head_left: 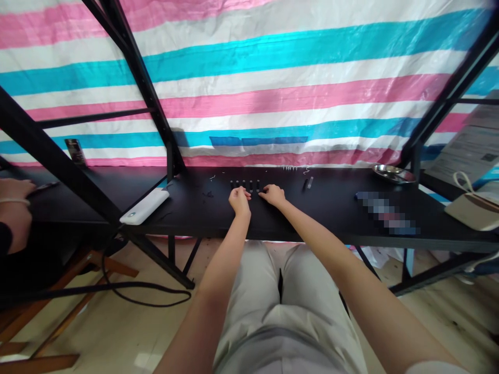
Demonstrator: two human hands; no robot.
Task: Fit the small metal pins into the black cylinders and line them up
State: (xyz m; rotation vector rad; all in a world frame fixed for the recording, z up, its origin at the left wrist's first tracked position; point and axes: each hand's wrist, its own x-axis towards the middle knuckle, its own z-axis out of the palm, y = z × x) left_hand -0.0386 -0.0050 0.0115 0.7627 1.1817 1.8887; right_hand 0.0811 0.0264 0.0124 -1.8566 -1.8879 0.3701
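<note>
A row of several small dark upright parts (245, 185) stands on the black table (331, 208) in front of me. My left hand (239, 199) rests just below the row with its fingers curled toward the parts. My right hand (273, 195) sits beside it on the right, fingers curled and reaching toward the row's right end. What either hand pinches is too small to make out. A small dark and silver piece (307, 183) lies to the right of the hands.
A white power bank (145, 206) lies at the table's left. A metal dish (393, 173) sits at the far right, a blurred patch (387, 212) before it. Black frame struts (136, 78) cross the view. Another person's hand (14, 205) works at the left.
</note>
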